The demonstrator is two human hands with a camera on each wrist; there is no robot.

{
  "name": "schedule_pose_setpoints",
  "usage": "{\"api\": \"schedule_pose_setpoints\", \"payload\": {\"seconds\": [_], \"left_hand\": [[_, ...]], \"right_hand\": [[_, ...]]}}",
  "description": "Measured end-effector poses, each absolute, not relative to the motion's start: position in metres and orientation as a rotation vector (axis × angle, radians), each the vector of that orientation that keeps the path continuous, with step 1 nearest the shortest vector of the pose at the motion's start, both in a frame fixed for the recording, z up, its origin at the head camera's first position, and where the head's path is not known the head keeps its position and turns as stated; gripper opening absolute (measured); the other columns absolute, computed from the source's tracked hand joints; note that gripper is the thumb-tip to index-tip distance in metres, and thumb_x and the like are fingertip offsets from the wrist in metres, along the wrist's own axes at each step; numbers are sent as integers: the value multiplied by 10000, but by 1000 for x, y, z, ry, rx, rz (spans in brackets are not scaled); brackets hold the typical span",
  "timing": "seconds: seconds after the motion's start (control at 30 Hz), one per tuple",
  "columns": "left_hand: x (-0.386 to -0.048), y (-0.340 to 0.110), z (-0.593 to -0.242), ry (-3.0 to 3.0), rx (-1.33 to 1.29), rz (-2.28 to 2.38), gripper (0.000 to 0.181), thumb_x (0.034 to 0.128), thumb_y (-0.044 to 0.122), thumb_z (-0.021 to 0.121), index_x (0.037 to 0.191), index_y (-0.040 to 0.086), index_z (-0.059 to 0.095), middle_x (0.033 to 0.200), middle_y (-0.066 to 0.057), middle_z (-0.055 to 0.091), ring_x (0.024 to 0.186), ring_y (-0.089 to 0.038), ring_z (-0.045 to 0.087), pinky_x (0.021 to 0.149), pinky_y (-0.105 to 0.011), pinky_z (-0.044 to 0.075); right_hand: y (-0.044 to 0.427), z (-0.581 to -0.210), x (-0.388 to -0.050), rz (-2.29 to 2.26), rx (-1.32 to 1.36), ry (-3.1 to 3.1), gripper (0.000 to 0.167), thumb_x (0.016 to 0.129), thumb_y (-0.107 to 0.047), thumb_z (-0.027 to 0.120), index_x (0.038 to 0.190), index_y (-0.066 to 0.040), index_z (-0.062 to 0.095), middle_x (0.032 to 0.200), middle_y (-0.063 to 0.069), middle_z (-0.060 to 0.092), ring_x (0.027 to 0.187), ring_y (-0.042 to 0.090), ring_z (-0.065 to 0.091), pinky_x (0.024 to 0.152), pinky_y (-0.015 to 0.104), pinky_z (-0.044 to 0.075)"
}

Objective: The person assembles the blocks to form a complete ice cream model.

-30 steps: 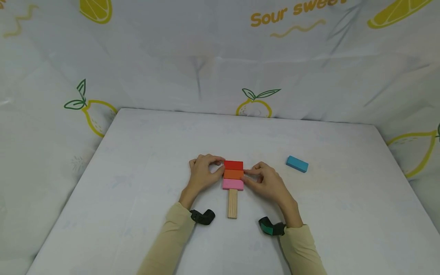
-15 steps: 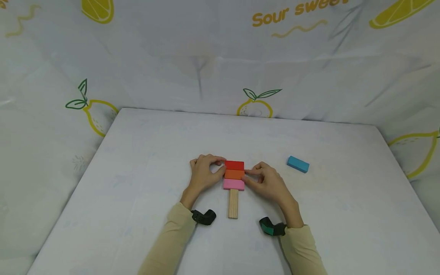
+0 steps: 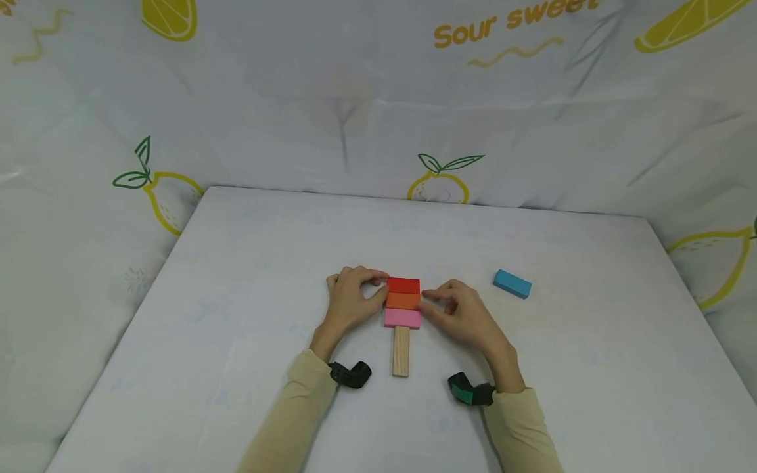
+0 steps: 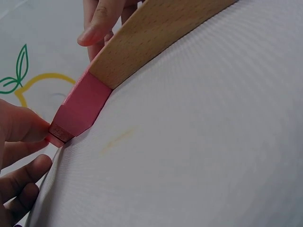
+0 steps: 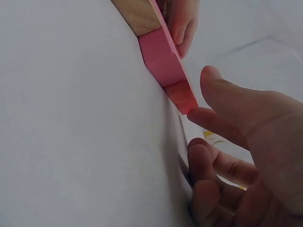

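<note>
Three coloured wooden blocks lie side by side on the white table: a red block [image 3: 403,286] farthest away, an orange block [image 3: 403,301] in the middle and a pink block [image 3: 402,318] nearest. A plain wooden block [image 3: 401,352] points lengthwise toward me from the pink one's near side. My left hand [image 3: 352,295] touches the left ends of the red and orange blocks with thumb and forefinger. On the other side, my right hand [image 3: 461,311] holds its thumb and forefinger beside their right ends; in the right wrist view the thumb [image 5: 215,82] stands off the blocks.
A blue block [image 3: 512,284] lies by itself to the right, beyond my right hand. Behind the white table [image 3: 266,236] hangs a pale cloth [image 3: 266,105] printed with lemons. Black wrist devices sit at both sleeves.
My right hand has shifted slightly right, and its forefinger has drawn back a little from the block ends. My left hand and the blocks look unmoved.
</note>
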State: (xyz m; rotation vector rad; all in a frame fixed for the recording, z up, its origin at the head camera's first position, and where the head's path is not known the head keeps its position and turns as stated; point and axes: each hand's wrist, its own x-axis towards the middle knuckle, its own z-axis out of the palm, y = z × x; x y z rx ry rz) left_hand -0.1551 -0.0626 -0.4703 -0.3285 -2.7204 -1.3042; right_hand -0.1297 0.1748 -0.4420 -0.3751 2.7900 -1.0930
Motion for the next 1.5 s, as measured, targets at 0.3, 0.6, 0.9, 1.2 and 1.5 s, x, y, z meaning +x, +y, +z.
{"api": "schedule_pose_setpoints", "payload": {"seconds": [0.3,0.6,0.9,1.2,1.5], "left_hand": [[-156,-63,-470,-2708,-338,-1315,241,885,232,683,1086,152,789,939,-32,736,985,-246,580,989,-507,269],[-156,-64,-470,-2712,-331,-1320,237,889,234,683,1087,158,788,935,-24,734,985,-239,580,997,-508,269],[-156,-64,-471,-2714,-338,-1317,233,888,229,691,1087,159,788,939,-22,737,984,-240,581,1000,-513,269],[-156,-64,-473,-2714,-338,-1289,226,884,246,699,1076,171,790,920,3,736,964,-217,577,1001,-517,279],[-155,-63,-472,-2717,-336,-1289,229,886,242,696,1081,166,790,925,-8,737,968,-229,583,1005,-525,280]], "right_hand": [[192,-437,-133,-1118,-358,2825,315,907,-194,773,1206,-100,750,1015,90,682,759,163,544,670,223,469],[219,-426,-136,-1104,-307,2875,325,935,-186,740,1238,-70,728,1117,170,646,772,207,594,720,247,487],[256,-418,-135,-1083,-307,2963,330,956,-187,711,1242,-21,715,1216,243,572,776,221,616,703,228,486],[288,-426,-135,-1037,-193,2998,379,982,-214,679,1297,-4,676,1271,295,516,825,293,641,668,203,463],[306,-432,-131,-1008,-62,3020,440,985,-245,671,1350,-2,635,1297,344,483,885,390,654,689,271,468]]}}
